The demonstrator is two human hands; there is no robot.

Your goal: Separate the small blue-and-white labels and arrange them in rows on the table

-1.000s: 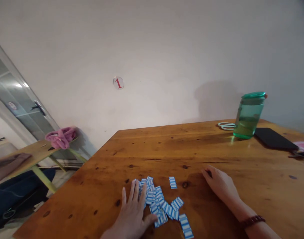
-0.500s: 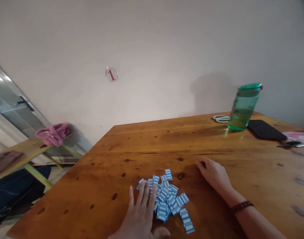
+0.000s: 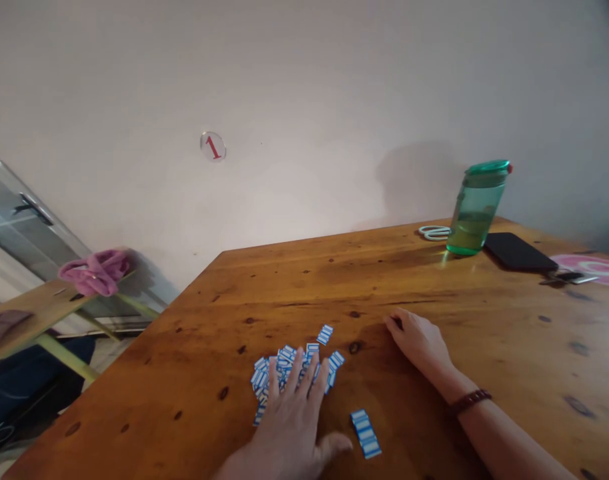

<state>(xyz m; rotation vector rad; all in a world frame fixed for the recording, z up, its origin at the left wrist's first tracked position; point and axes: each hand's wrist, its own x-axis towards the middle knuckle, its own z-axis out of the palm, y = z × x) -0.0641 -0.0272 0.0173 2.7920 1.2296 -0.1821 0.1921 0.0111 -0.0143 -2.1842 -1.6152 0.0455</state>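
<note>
Indoors, a knotted wooden table (image 3: pixel 284 280) reaches to a pale wall (image 3: pixel 304 100) marked with a clear disc (image 3: pixel 213 147) (its red numeral reads 1), while at left a door (image 3: pixel 7 223) with a dark handle stands behind a bench (image 3: pixel 37 300) topped by a pink cloth (image 3: pixel 97 272). At the table's far right, a green bottle (image 3: pixel 477 210) partly hides a white loop (image 3: pixel 432 232), beside a black slab (image 3: pixel 520 252) and a pink round (image 3: pixel 604 269). Near the front edge, the left hand (image 3: pixel 294 410), palm down with fingers spread wide and gripping nothing visible, covers part of a heap of blue-and-white cards (image 3: pixel 285 359); one card (image 3: pixel 325 334) lies just beyond, another (image 3: pixel 366 433) beside the thumb. The right hand (image 3: pixel 420 340), wearing a dark bracelet (image 3: pixel 469 401) at the wrist, rests loosely curled on the wood; whether it holds anything cannot be told.
</note>
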